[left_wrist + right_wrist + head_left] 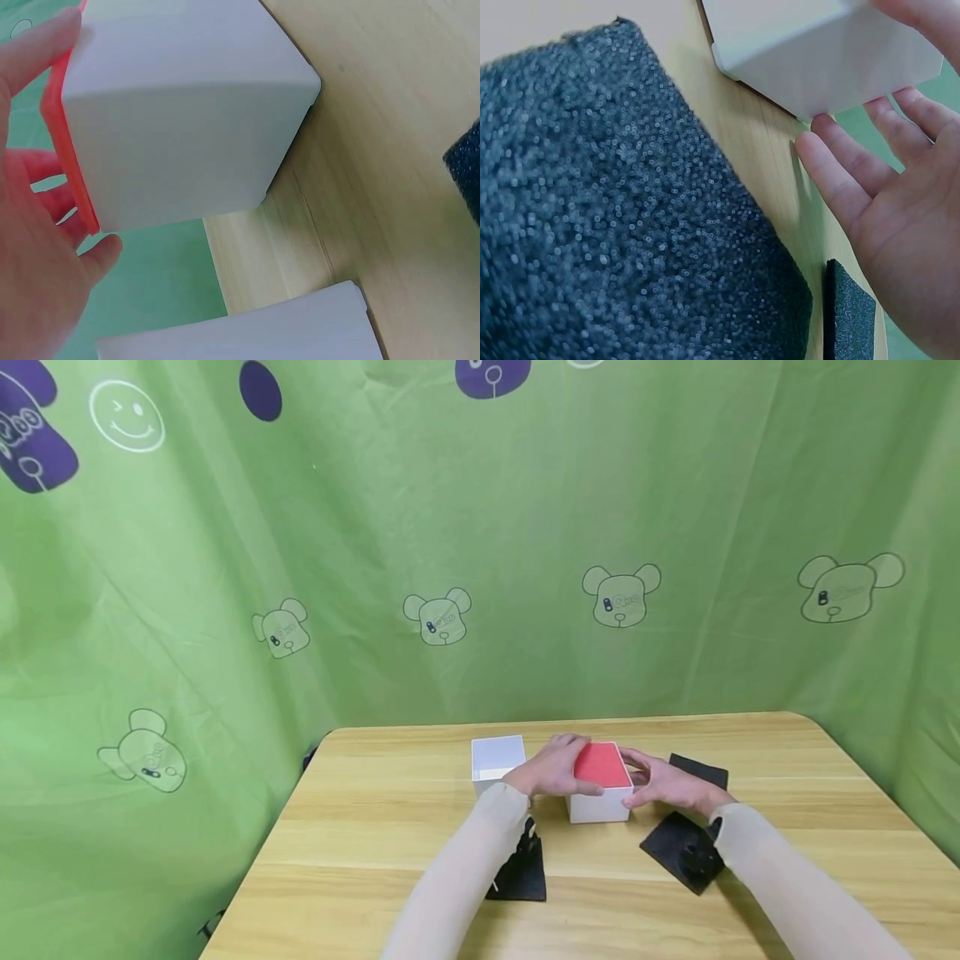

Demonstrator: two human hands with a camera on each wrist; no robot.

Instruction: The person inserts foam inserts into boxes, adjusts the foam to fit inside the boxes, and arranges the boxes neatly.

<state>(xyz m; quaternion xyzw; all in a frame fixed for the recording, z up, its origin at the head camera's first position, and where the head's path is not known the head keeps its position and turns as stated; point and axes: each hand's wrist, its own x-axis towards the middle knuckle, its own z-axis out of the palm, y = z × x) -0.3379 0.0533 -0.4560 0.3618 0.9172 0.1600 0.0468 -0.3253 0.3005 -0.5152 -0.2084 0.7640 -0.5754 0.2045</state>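
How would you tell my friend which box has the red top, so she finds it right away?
Look at the wooden table in front of the green curtain, near its middle where the two hands meet. The left hand and right hand touch a white box there. It alone has a red lid; the white box beside it is open on top.

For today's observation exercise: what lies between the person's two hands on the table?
In the head view, a white box with a red lid sits between the left hand and the right hand, both touching it.
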